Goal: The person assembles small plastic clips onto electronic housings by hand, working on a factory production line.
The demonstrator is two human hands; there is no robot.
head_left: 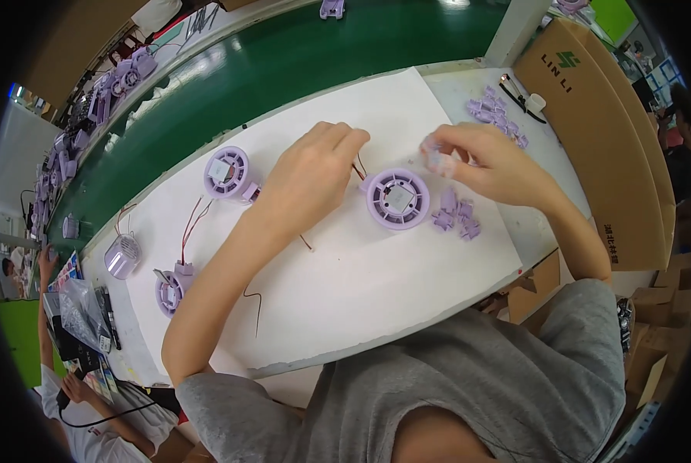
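My left hand (315, 166) is closed, its fingertips pinched where thin dark red wires (359, 168) rise from a round purple fan housing (398, 199). That housing lies face up on the white sheet, with a pale square at its centre. On its right, my right hand (488, 158) is curled around a small pale purple piece (438, 158), blurred and partly hidden by the fingers. Just below this hand lie several small purple plastic parts (455, 214). Another purple fan housing (227, 172) rests left of my left wrist.
More purple units lie on the left, one (122, 256) with wires up and one (169, 293) beside my left forearm. Purple clips (496, 112) sit near a tall cardboard box (592, 147) on the right. A green conveyor belt (299, 77) runs behind. Another person's arm (46, 309) is at far left.
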